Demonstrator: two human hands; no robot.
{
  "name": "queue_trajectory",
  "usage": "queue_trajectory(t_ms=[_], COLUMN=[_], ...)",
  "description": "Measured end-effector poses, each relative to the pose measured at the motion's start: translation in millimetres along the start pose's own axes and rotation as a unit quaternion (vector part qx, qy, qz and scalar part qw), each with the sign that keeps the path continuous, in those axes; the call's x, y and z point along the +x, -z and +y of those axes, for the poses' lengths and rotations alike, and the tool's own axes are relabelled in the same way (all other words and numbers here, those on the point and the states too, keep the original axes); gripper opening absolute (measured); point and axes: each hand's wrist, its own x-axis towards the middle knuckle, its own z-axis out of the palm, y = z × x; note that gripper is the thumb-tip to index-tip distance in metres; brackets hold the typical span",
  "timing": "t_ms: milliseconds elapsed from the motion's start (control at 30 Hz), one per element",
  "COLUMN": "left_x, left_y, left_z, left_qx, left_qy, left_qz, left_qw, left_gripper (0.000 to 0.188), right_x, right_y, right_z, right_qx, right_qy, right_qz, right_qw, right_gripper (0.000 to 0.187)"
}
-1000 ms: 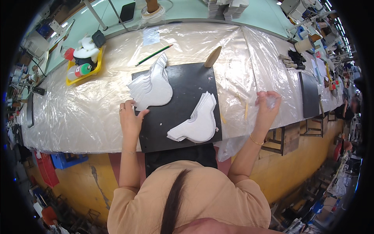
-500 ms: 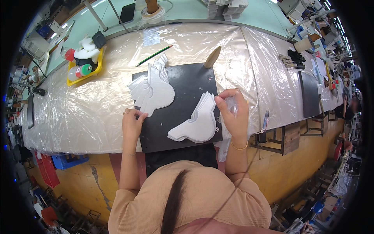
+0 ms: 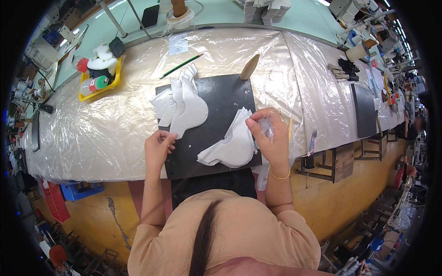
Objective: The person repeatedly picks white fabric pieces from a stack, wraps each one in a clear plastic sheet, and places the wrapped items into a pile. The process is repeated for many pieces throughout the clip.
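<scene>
My left hand (image 3: 159,146) is closed at the lower tip of a white, felt-like cut piece (image 3: 189,110), thumb and finger pinching it. That piece lies on top of a fanned pile of like pieces (image 3: 162,105) at the left of a black board (image 3: 221,87). On the board's right side rests a second fanned stack of white pieces (image 3: 232,146). My right hand (image 3: 275,142) is closed beside this stack's upper right edge, thumb and fingertip together. Crumpled clear plastic (image 3: 266,126) shows inside its curled fingers; what the fingertips pinch is too small to make out.
A pointed wooden tool (image 3: 249,67) stands at the board's far edge. Beyond lies a green pencil (image 3: 181,66). A yellow basket (image 3: 101,94) with bottles sits at left, on the plastic-covered table (image 3: 92,142). A second dark board (image 3: 364,110) and a pen (image 3: 312,141) are at right.
The top left piece has slid slightly right with my left hand, uncovering more of the piece beneath. My right hand has moved a little left, toward the right stack's edge.
</scene>
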Motion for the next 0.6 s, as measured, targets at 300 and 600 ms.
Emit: queue_trajectory(t_ms=[300, 600], left_x=[-13.1, -31.3], left_y=[-19.8, -58.9], left_z=[33.5, 58.1], left_qx=[-0.319, -0.249], left_qy=[-0.003, -0.200], left_qz=[-0.180, -0.192], left_qw=[0.930, 0.928], left_gripper=[0.013, 0.009], right_x=[-4.3, -4.7], right_y=[-34.1, -45.4], right_z=[-8.8, -7.4], right_qx=[-0.004, -0.005], right_qy=[0.057, 0.040], right_qz=[-0.112, -0.129], right_qw=[0.992, 0.991], right_gripper=[0.016, 0.033])
